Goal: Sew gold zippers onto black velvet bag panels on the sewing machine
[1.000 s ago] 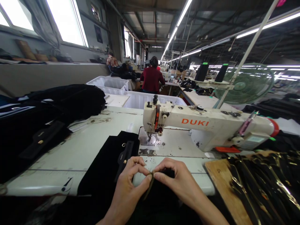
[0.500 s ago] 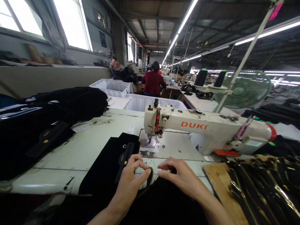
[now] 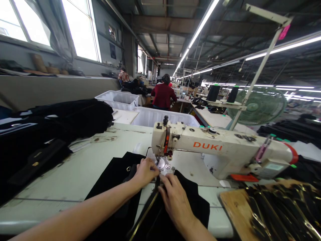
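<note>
In front of the needle of a white sewing machine point(image 3: 208, 145), both of my hands meet over a black zipper point(image 3: 146, 214) with a gold line of teeth. My left hand point(image 3: 146, 171) is closed, its fingertips pinching the zipper's far end beside the needle plate. Just to the right, my right hand point(image 3: 174, 197) grips the zipper and the black fabric at its edge. One black fabric piece point(image 3: 106, 177) with a small gold ring lies under my left forearm. Another black fabric part point(image 3: 197, 192) spreads out beyond my right hand. My fingers hide the exact pinch points.
Black pieces point(image 3: 75, 117) are heaped at the left. On the right, a wooden board point(image 3: 234, 204) bears several black zippers point(image 3: 278, 207). White bins point(image 3: 168, 115) stand behind the machine, near a green fan point(image 3: 260, 107). A person in dark red point(image 3: 162, 95) sits farther off.
Both hands have moved forward to the needle area with the zipper. The zipper end, curled up before, now stretches back towards me. Black fabric has come up onto the table at the right.
</note>
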Demonstrator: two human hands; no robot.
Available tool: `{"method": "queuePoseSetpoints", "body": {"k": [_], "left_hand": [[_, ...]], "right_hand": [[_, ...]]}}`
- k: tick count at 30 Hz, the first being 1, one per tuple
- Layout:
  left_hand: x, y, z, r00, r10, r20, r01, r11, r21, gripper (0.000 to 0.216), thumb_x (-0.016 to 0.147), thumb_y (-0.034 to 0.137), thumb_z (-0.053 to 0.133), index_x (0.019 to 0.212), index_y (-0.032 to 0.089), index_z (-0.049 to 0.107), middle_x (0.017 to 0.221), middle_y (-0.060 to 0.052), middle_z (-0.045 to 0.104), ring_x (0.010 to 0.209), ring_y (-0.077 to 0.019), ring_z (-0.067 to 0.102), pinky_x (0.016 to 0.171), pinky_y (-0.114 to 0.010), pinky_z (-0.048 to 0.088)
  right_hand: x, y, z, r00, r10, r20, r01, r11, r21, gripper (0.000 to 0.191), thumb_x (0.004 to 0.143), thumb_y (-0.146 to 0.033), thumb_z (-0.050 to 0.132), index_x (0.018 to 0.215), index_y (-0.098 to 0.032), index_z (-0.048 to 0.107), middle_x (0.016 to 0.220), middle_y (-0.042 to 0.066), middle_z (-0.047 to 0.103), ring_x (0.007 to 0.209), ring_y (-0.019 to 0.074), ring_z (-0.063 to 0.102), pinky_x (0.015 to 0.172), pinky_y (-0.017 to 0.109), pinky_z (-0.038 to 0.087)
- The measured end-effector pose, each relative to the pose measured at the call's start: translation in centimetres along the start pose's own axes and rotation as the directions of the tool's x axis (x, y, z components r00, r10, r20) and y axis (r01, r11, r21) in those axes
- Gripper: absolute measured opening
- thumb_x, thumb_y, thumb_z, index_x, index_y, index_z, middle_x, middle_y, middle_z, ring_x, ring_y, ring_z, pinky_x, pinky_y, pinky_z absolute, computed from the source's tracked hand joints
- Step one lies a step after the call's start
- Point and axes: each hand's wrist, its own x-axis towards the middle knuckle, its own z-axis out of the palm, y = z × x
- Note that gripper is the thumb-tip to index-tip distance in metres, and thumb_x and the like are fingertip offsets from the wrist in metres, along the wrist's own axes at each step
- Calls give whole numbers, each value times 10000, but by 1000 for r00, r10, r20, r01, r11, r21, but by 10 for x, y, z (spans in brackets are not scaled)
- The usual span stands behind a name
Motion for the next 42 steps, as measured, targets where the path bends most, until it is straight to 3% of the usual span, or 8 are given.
{"method": "queuePoseSetpoints", "body": {"k": [8,13,17,20,26,30,35,42], "left_hand": [[16,3,4,990,110,90,-124,976,181,256,934,330,629,1118,151,620,1183,-85,612,1077,-260,595,915,-486,484],[15,-25,-35,951,248,185,-269,958,97,271,806,256,683,1066,210,621,1121,-47,634,1022,-227,607,936,-362,460],[23,-64,-71,962,229,148,-242,967,79,461,853,362,600,1292,238,526,1367,-93,534,1254,-315,480,1082,-451,314],[31,-82,-77,959,219,178,-229,973,38,526,777,415,680,1264,244,579,1300,-93,592,1215,-346,498,1049,-460,341],[27,-72,-64,957,218,193,-196,972,-125,295,890,458,559,908,187,675,880,-48,702,840,-255,662,779,-341,501],[22,-53,-43,975,199,97,-182,969,-167,341,936,447,492,1068,171,642,990,-78,712,916,-281,677,826,-396,532],[-11,-44,-12,962,247,-119,-250,968,-8,563,828,293,660,1367,274,497,1463,-87,447,1388,-343,335,1151,-556,239],[-55,-41,-6,822,567,54,-545,755,364,674,945,262,510,1536,344,197,1499,-33,441,1331,-283,471,1085,-541,370]], "right_hand": [[25,42,4,982,-147,123,136,987,90,319,926,-112,554,1231,-192,602,1133,60,614,1047,243,534,932,384,527],[23,45,7,970,-212,120,204,976,78,326,948,-121,519,1267,-150,578,1268,66,591,1142,260,502,1019,405,473],[26,47,10,965,-224,139,214,973,83,279,971,-156,499,1234,-143,588,1236,65,617,1120,246,524,1019,393,464],[30,47,11,963,-232,137,218,970,110,260,966,-153,512,1214,-145,592,1209,66,627,1110,226,540,1028,372,449],[34,47,11,953,-272,130,259,960,107,246,965,-168,528,1200,-151,598,1229,65,633,1130,215,558,1048,376,430],[36,48,10,949,-288,129,282,957,64,236,965,-161,518,1183,-154,608,1209,70,643,1122,216,567,1050,390,426],[36,47,11,955,-269,125,262,963,67,227,957,-156,531,1163,-167,623,1220,61,642,1145,221,553,1052,390,426],[38,47,11,959,-255,125,243,965,102,282,983,-199,496,1248,-181,591,1206,54,643,1144,222,537,1067,417,405]]}}
